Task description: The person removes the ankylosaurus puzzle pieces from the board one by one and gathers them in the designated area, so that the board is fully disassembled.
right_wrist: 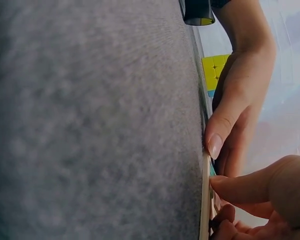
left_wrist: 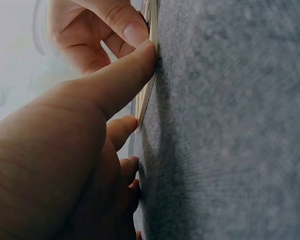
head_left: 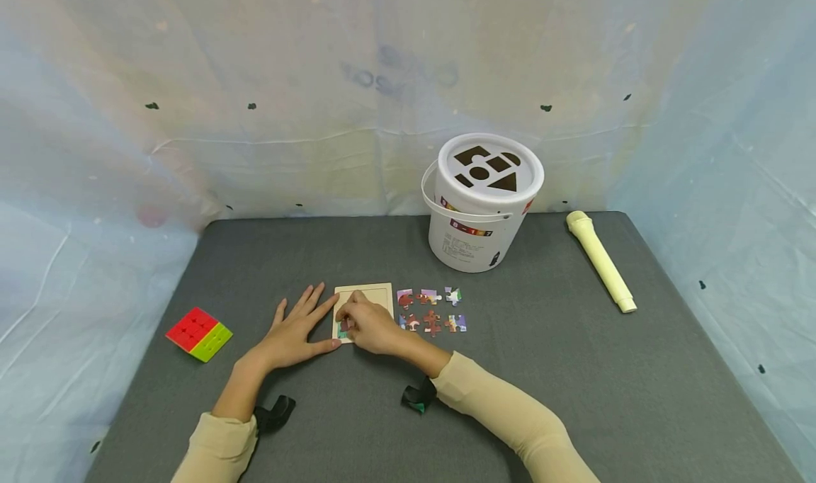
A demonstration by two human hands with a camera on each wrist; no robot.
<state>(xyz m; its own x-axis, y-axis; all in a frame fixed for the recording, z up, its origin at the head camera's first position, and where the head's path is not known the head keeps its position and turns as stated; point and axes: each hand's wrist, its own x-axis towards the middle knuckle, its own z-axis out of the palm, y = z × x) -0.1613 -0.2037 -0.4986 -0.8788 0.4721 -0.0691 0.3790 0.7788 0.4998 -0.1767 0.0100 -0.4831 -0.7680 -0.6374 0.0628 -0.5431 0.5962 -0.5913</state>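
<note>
A small light-wood puzzle tray lies flat on the grey table. My left hand is spread beside it, with the thumb and index fingertips against the tray's left edge. Over the tray's left part, my right hand pinches a puzzle piece with curled fingers, which hide most of it. Teal and reddish printing shows in the tray under those fingers. To the right of the tray lie several loose jigsaw pieces in two rows. In the right wrist view the right thumb is right at the tray's rim.
At the left stands a red and yellow puzzle cube. A white bucket with a shape-hole lid is at the back. A pale yellow microphone-shaped stick lies at the right. Plastic sheeting surrounds the table.
</note>
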